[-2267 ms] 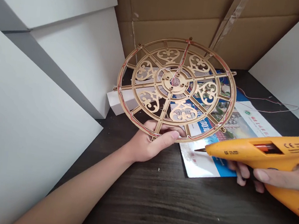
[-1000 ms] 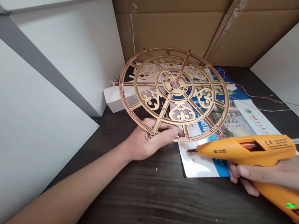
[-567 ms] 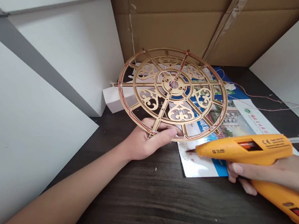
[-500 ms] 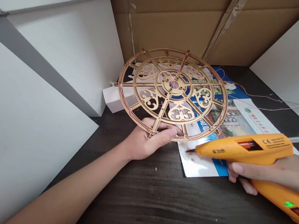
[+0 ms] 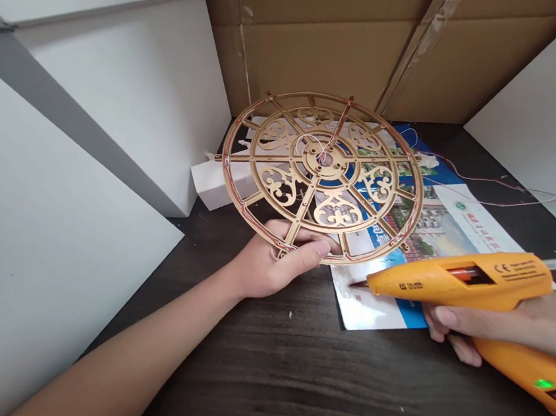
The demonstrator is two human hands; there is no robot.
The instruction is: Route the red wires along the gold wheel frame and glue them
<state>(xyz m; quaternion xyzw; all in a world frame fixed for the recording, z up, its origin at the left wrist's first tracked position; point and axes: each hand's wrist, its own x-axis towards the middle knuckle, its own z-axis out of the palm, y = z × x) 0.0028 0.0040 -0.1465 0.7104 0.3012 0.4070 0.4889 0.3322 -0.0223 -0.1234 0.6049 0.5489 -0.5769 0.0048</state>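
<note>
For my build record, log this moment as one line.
left hand: grips gold fretwork wheel; right hand: holds hot glue gun; below: brochure

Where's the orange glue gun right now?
In the head view, the orange glue gun sits at the right, in the right hand, its nozzle over a printed brochure.

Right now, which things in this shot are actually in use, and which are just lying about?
In use: gold fretwork wheel, held in the left hand; orange hot glue gun, held in the right hand.

Lying about: printed brochure; white block; cardboard sheet; white boards.
</note>
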